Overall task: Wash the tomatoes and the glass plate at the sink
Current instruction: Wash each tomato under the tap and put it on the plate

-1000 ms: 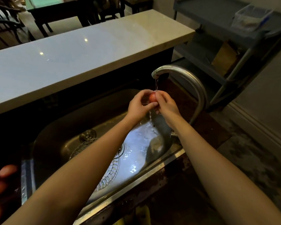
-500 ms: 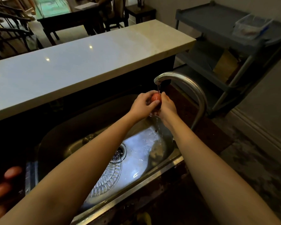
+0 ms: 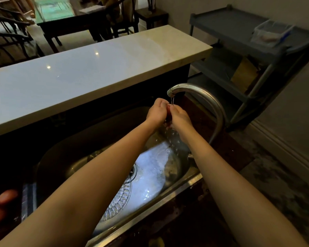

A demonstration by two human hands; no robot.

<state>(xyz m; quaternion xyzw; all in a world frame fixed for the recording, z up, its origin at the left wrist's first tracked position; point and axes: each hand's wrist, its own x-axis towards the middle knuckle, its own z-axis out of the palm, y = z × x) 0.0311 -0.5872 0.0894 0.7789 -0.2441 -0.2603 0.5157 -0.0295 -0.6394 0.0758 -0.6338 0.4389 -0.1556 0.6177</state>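
My left hand (image 3: pixel 157 111) and my right hand (image 3: pixel 179 116) are cupped together around a small red tomato (image 3: pixel 168 111) under the running faucet (image 3: pixel 194 90). Only a sliver of the tomato shows between my fingers. Water drips from my hands into the steel sink (image 3: pixel 177 186). A patterned glass plate (image 3: pixel 119 198) lies in the sink bottom beside the drain, partly hidden by my left forearm. Other tomatoes (image 3: pixel 6 196) lie on the dark counter at the far left, next to the sink.
A long white stone countertop (image 3: pixel 96 68) runs behind the sink. A grey shelf cart (image 3: pixel 248 41) with a clear plastic tub (image 3: pixel 269 32) stands to the right. Dark table and chairs lie beyond the counter.
My hands have closed further round the tomato, so less of it shows. The view has tilted down a little and the hands sit lower under the spout.
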